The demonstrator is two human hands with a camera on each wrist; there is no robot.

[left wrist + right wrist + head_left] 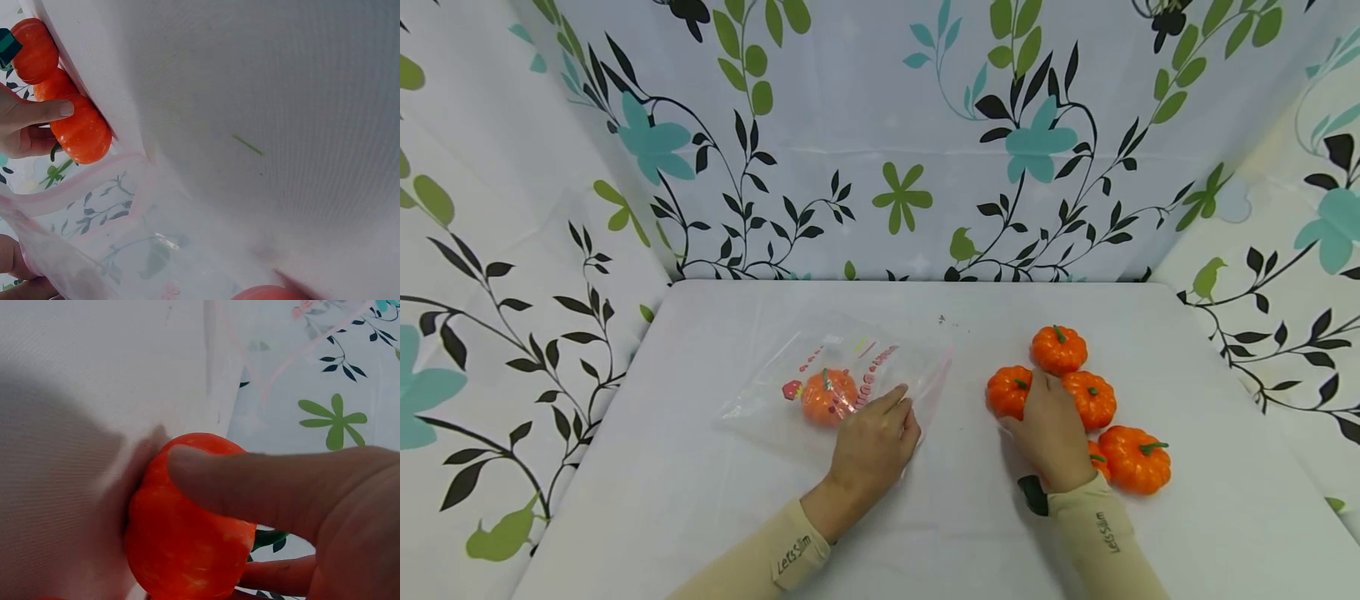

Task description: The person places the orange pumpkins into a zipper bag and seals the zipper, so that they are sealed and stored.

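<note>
A clear zip bag (760, 392) with red print lies on the left half of the table, with one small orange pumpkin (827, 396) inside. My left hand (876, 442) pinches the bag at its right edge, near the opening; in the left wrist view the pink-edged mouth (81, 187) gapes, lifted off the table. To the right, my right hand (1052, 429) grips another small pumpkin (1007, 392) with a green stem. Its thumb (206, 481) presses on the pumpkin's near side in the right wrist view, while the other fingers are mostly hidden behind it.
Several more orange pumpkins surround my right hand: one behind (1060, 348), one at its right (1090, 400), a larger one (1135, 460) nearer me, and one partly hidden by the wrist. A patterned curtain (880, 150) borders the white table (925, 542).
</note>
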